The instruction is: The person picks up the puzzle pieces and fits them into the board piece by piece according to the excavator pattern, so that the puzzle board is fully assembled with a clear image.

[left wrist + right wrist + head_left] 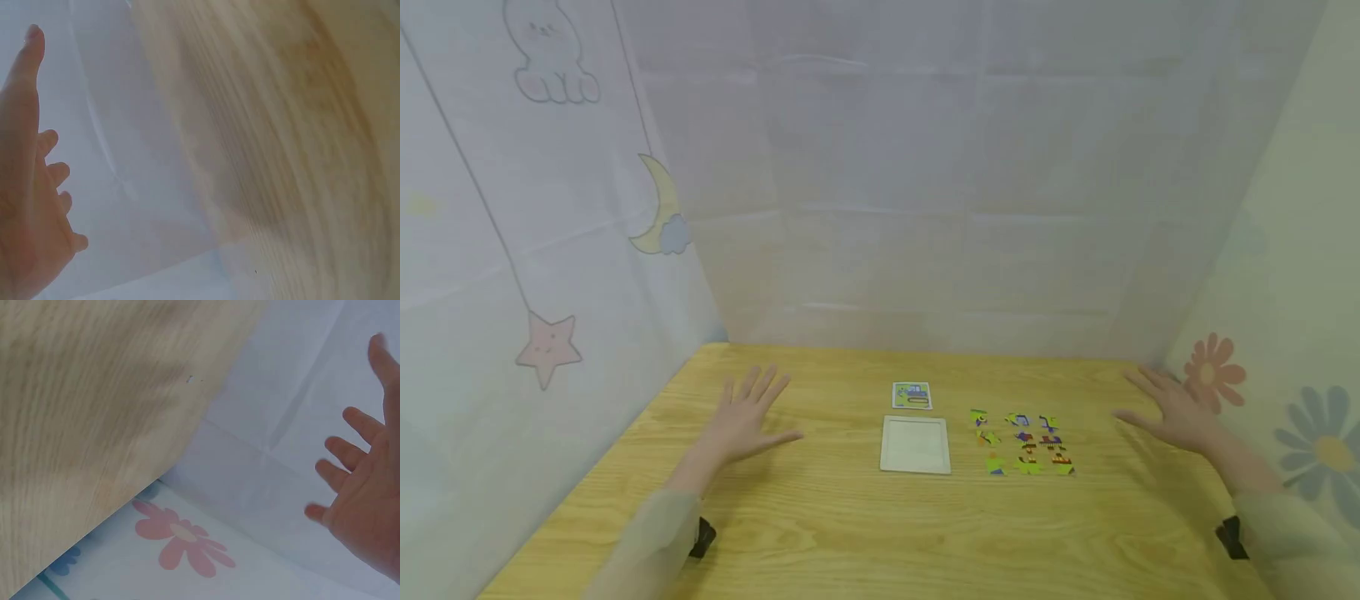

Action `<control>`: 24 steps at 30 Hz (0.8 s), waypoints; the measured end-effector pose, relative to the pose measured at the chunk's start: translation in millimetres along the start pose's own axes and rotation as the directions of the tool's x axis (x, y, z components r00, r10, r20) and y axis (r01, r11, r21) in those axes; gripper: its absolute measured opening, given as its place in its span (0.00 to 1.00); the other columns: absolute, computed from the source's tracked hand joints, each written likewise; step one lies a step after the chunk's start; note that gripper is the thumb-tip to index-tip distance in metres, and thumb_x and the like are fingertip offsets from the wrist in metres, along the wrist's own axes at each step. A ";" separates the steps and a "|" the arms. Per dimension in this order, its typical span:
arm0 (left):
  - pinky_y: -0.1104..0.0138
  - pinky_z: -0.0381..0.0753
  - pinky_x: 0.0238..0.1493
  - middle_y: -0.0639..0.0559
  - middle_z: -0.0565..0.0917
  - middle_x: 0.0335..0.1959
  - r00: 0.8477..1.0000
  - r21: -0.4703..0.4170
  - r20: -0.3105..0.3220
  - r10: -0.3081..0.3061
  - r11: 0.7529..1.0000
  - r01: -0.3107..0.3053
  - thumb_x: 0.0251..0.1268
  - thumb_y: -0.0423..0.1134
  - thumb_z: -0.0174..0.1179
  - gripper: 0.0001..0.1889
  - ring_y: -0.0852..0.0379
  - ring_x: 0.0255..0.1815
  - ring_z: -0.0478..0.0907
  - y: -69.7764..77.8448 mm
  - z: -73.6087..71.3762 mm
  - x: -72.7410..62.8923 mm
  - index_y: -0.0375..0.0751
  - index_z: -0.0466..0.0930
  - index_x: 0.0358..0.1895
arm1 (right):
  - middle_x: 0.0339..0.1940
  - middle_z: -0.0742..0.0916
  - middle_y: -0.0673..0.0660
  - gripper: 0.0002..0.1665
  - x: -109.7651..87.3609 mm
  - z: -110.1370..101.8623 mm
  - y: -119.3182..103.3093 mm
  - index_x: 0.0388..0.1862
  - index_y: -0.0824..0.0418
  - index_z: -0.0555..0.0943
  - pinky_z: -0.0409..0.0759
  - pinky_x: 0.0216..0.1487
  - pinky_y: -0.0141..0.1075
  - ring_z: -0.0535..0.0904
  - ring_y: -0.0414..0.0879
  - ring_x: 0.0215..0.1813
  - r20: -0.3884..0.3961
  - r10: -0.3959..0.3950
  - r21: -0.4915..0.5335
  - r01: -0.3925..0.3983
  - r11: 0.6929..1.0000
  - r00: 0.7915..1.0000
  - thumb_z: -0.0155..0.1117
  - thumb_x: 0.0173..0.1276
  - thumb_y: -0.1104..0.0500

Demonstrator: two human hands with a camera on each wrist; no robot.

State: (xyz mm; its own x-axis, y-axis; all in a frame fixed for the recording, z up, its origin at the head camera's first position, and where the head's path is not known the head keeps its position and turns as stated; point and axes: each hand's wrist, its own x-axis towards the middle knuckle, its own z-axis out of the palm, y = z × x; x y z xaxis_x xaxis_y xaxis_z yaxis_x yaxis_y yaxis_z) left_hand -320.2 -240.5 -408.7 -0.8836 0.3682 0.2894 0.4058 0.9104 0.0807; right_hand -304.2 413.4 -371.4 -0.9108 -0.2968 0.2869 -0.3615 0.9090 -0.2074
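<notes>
My left hand point(742, 425) is held over the left part of the table, fingers spread and holding nothing. On the right side my right hand point(1176, 412) is likewise spread and holds nothing. Between them lies a white square puzzle tray point(915, 446) with a raised rim. Behind it is a small picture card point(912, 396) showing a vehicle. Several loose jigsaw puzzle pieces point(1028, 466), green with purple and orange parts, lie apart in rows right of the tray. In the wrist views the left hand point(31, 194) and right hand point(369, 487) show straight fingers.
The wooden table point(820, 533) meets a pale cloth backdrop point(895, 208) at its far edge. Cloth walls with printed shapes, a star point(550, 346) at left and a pink flower point(1213, 372) at right, stand along both sides.
</notes>
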 end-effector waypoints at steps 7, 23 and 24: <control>0.42 0.50 0.70 0.42 0.56 0.74 1.000 -0.272 0.015 -0.012 0.962 0.016 0.55 0.70 0.53 0.48 0.39 0.74 0.50 18.1 9.3 16.9 0.43 0.54 0.73 | 0.62 0.69 0.77 0.37 11.9 -4.3 -14.0 0.65 0.71 0.66 0.69 0.50 0.65 0.67 0.75 0.58 -0.009 -0.035 0.057 0.036 0.998 0.999 0.59 0.68 0.47; 0.46 0.58 0.69 0.48 0.61 0.72 0.995 -0.576 0.092 -0.045 0.812 0.090 0.58 0.66 0.55 0.42 0.44 0.73 0.56 73.5 25.3 51.7 0.50 0.57 0.72 | 0.62 0.75 0.71 0.35 46.7 27.8 -55.3 0.64 0.68 0.69 0.68 0.57 0.62 0.68 0.69 0.62 0.018 -0.048 0.158 0.044 0.986 0.999 0.56 0.69 0.44; 0.46 0.58 0.69 0.48 0.62 0.72 0.994 -0.582 0.096 -0.044 0.808 0.092 0.58 0.65 0.55 0.41 0.44 0.73 0.56 74.9 27.0 52.7 0.50 0.57 0.72 | 0.62 0.75 0.70 0.35 49.1 29.6 -57.7 0.65 0.67 0.69 0.68 0.58 0.62 0.67 0.68 0.63 0.026 -0.047 0.171 0.041 0.984 0.999 0.56 0.69 0.44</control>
State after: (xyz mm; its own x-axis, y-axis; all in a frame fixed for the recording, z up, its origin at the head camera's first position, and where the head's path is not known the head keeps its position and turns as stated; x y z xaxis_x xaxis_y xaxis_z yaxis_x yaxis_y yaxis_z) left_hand -342.7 -147.8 -413.2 -0.9190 0.3439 0.1927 0.3825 0.6597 0.6469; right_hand -334.0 337.8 -373.0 -0.8979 -0.3463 0.2718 -0.4276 0.8326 -0.3519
